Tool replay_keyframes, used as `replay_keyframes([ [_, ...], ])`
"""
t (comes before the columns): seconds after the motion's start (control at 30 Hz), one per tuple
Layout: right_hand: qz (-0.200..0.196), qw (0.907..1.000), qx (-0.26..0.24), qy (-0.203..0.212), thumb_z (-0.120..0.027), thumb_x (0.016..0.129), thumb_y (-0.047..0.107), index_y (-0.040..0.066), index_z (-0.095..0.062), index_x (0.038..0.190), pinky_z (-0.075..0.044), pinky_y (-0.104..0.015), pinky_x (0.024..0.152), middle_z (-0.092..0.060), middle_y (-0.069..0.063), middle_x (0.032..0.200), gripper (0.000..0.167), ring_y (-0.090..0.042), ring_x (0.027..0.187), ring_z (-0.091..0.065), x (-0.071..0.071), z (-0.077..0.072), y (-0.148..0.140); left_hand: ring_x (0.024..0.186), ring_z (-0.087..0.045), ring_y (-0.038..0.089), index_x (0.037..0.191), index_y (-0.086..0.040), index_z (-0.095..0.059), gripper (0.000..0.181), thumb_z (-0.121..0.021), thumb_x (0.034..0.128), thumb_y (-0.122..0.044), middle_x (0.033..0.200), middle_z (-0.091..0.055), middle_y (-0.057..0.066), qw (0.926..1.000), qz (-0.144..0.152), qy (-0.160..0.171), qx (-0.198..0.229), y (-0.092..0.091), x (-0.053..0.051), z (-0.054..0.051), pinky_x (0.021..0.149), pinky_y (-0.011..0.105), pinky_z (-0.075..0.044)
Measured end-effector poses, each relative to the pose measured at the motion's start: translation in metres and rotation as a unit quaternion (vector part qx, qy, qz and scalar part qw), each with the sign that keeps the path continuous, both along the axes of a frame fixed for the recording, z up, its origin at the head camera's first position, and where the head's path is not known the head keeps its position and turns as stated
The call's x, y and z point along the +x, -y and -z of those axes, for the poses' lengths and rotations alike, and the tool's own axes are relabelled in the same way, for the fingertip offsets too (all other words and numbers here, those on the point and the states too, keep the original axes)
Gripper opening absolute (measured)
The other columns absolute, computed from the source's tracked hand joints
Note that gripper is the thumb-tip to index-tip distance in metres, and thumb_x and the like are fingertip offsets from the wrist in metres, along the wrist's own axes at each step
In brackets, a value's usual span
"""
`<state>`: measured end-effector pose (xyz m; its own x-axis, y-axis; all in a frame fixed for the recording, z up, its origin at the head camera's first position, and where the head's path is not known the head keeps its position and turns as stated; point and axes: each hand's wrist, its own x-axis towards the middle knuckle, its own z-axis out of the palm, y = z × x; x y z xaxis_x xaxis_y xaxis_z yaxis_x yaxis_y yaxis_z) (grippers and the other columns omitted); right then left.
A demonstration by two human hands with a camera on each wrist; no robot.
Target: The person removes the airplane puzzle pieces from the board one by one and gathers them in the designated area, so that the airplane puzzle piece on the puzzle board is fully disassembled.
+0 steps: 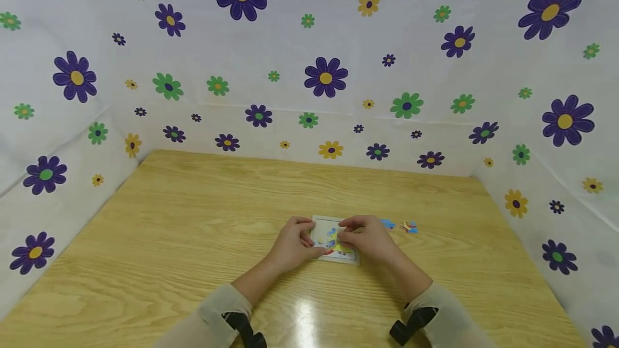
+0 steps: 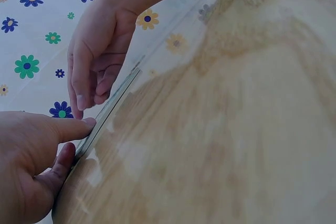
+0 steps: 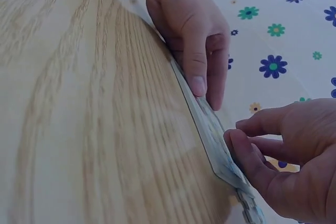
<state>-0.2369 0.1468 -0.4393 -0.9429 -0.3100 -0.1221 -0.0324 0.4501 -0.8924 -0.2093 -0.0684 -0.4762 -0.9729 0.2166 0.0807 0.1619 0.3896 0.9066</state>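
Observation:
A small jigsaw puzzle board with a pale frame lies on the table, partly filled with colourful pieces. My left hand holds its left side, the thumb on the near edge and the fingers at the far left. In the left wrist view, the left hand grips the board's rim. My right hand is over the board's right part, thumb and forefinger pinched at a puzzle piece that the fingers mostly hide. From the right wrist view, the right hand's fingertips are close above the board.
Loose puzzle pieces, one blue and one multicoloured, lie just right of the right hand. The wooden table is bounded by a white flowered cloth at the back and sides.

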Motion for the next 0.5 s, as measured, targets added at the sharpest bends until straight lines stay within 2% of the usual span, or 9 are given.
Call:
replay_keyframes([
  [0.13, -0.014, 0.9995, -0.025, 0.016, -0.069, 0.092, 0.004, -0.011, -0.066, 0.117, -0.061, -0.027, 0.07, -0.065, -0.012, 0.093, 0.03, -0.012, 0.077, -0.068, -0.001, 0.009, 0.002, 0.085, -0.059, 0.013, 0.135, 0.014, -0.052, 0.073, -0.087, 0.0772, -0.013, 0.139, -0.046, 0.021, 0.9999, 0.006, 0.007, 0.003, -0.003, 0.0, 0.0, 0.072, 0.016, -0.054],
  [0.23, -0.027, 0.9993, -0.025, 0.01, -0.067, 0.093, 0.003, -0.013, -0.063, 0.12, -0.059, -0.023, 0.067, -0.063, -0.011, 0.09, 0.032, -0.011, 0.074, -0.066, 0.0, 0.012, 0.003, 0.084, -0.059, 0.012, 0.136, 0.014, -0.052, 0.074, -0.088, 0.0772, -0.015, 0.14, -0.046, 0.02, 0.9999, 0.01, 0.008, -0.001, -0.004, -0.002, 0.002, 0.072, 0.016, -0.054],
  [0.33, -0.047, 0.9987, 0.006, -0.018, -0.066, 0.094, 0.006, -0.012, -0.062, 0.123, -0.054, -0.021, 0.063, -0.063, -0.01, 0.086, 0.034, -0.011, 0.069, -0.063, 0.001, 0.012, 0.004, 0.085, -0.058, 0.012, 0.135, 0.014, -0.052, 0.074, -0.088, 0.077, -0.015, 0.14, -0.046, 0.02, 1.0, 0.007, 0.006, -0.002, -0.003, -0.001, 0.002, 0.072, 0.016, -0.054],
  [0.5, -0.058, 0.9953, 0.058, -0.051, -0.064, 0.095, 0.007, -0.006, -0.065, 0.123, -0.049, -0.021, 0.058, -0.066, -0.005, 0.078, 0.031, -0.011, 0.064, -0.063, 0.001, 0.015, 0.008, 0.085, -0.059, 0.013, 0.134, 0.015, -0.053, 0.073, -0.088, 0.0765, -0.013, 0.139, -0.046, 0.021, 1.0, 0.001, 0.002, 0.003, -0.001, -0.001, 0.002, 0.072, 0.016, -0.054],
])
